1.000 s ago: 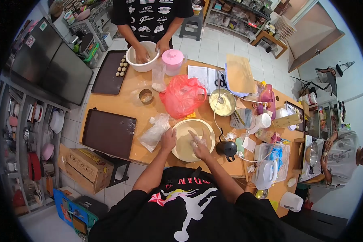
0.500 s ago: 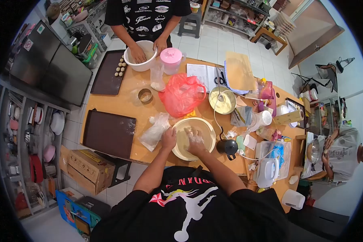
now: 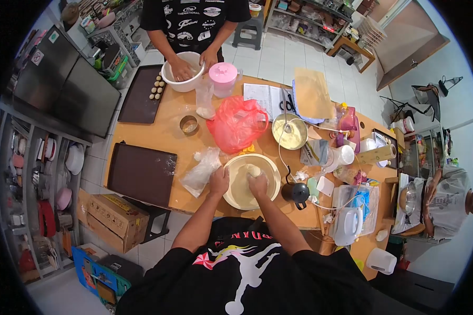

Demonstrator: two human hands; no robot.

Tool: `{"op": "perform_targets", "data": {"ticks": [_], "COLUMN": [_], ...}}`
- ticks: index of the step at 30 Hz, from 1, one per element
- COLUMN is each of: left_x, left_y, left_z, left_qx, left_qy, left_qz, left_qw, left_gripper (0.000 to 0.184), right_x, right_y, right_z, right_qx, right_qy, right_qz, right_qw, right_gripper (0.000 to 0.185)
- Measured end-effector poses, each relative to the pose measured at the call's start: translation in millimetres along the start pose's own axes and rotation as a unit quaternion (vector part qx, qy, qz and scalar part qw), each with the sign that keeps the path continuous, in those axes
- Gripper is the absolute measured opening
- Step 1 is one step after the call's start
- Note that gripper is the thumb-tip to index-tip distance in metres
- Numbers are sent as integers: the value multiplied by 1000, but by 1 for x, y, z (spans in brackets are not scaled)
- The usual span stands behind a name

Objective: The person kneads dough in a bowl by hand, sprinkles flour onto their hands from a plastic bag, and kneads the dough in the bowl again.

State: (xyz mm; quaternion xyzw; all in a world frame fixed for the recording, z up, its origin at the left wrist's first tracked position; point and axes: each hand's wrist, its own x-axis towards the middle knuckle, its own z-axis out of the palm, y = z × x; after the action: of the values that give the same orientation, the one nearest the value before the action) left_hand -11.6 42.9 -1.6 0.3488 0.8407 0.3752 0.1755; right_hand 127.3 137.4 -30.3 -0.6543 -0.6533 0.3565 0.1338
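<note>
My left hand [image 3: 219, 180] grips the left rim of a cream-coloured bowl [image 3: 275, 181] at the table's near edge. Inside the bowl, my right hand [image 3: 258, 184] is closed around a lump of pale dough [image 3: 253, 170], which bulges out beyond the fingers. Left of the bowl lies a floury clear plastic bag [image 3: 202, 170]. A red plastic bag [image 3: 236, 123] sits just behind the bowl, and a black gooseneck kettle [image 3: 296, 192] stands to its right.
Across the table, a person works with both hands at a white bowl [image 3: 181, 84]. Two dark trays lie on the left, the far tray [image 3: 136, 100] bearing several dough balls. A metal bowl of yellow mixture [image 3: 291, 137] stands right of centre. Another person [image 3: 449, 202] is at far right.
My right hand has gone from spread, flour-covered fingers in the bowl to closing around a dough lump. My left hand stays on the rim.
</note>
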Motion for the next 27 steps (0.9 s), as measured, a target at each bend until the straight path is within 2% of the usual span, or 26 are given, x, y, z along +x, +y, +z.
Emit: {"op": "perform_targets", "data": {"ticks": [2, 4, 7, 10, 13, 16, 19, 22, 23, 27], "left_x": [-1, 0, 2, 2, 2, 3, 2, 0, 0, 1], "left_y": [5, 8, 3, -3, -7, -10, -9, -10, -11, -11], "left_z": [-7, -12, -8, -4, -1, 3, 3, 8, 9, 8], "left_qx": [7, 3, 0, -6, 5, -3, -10, -14, -12, -2], "left_qy": [-20, -37, -39, -23, -5, 5, 0, 17, 16, 4], "left_qz": [-13, -23, -8, 26, 49, 57, 43, 31, 30, 22], "left_qw": [1000, 999, 999, 999, 999, 998, 999, 999, 999, 1000], "left_gripper": [31, 32, 33, 31, 31, 31, 31, 31, 31, 32], "right_x": [6, -1, -2, 3, 15, 15, 2, -10, -16, -35], "right_y": [7, -29, -45, -46, -39, -48, -60, -65, -63, -55], "right_z": [6, -20, -23, -26, -23, -24, -35, -36, -39, -61], "right_qx": [46, 91, -6, -85, -117, -202, -238, -323, -321, -326], "right_qy": [4, -26, -30, -71, -163, -250, -279, -317, -317, -333], "right_qz": [48, 95, 48, -96, -208, -235, -331, -355, -367, -398], "right_qw": [998, 991, 998, 989, 957, 917, 869, 818, 814, 790], "right_gripper": [44, 42, 40, 38, 37, 35, 39, 44, 40, 48]}}
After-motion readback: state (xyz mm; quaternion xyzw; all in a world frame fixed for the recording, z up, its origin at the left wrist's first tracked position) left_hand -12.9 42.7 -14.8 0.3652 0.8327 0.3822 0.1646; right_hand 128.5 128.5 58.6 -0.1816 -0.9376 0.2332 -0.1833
